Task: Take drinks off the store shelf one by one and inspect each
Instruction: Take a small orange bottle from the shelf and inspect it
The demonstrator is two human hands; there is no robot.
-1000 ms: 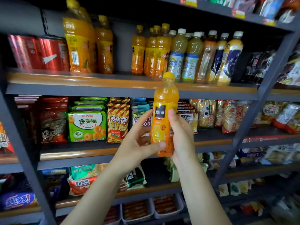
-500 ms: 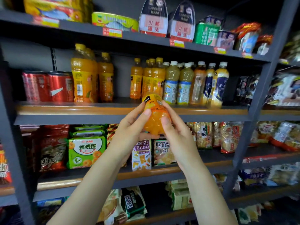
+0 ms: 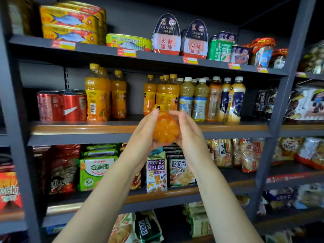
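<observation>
Inspecting: an orange drink bottle (image 3: 165, 129) is held off the shelf, tipped so that its ridged base faces the camera and its cap end points toward the shelf.
Stage of task: one drink is judged to be mid-inspection; its return to the shelf is not yet done.
Left to do: the other drinks (image 3: 192, 99) standing in the row, and the red cans (image 3: 62, 106) at the far left of that row, are judged to be uninspected.
Left hand (image 3: 142, 137): fingers are curled round the left side of the bottle, the thumb tip lying near its upper edge.
Right hand (image 3: 188, 134): fingers are wrapped round the right side, the thumb laid over the top of the base.
Bottle and hands: the bottle is cradled between both palms, touched on both sides, with only the base and a strip of yellow label left showing.
Bottle and shelf: the bottle is held in front of the wooden shelf edge (image 3: 78, 128), just below the gap among the standing orange bottles.
Label: too little is shown for it to be read.
</observation>
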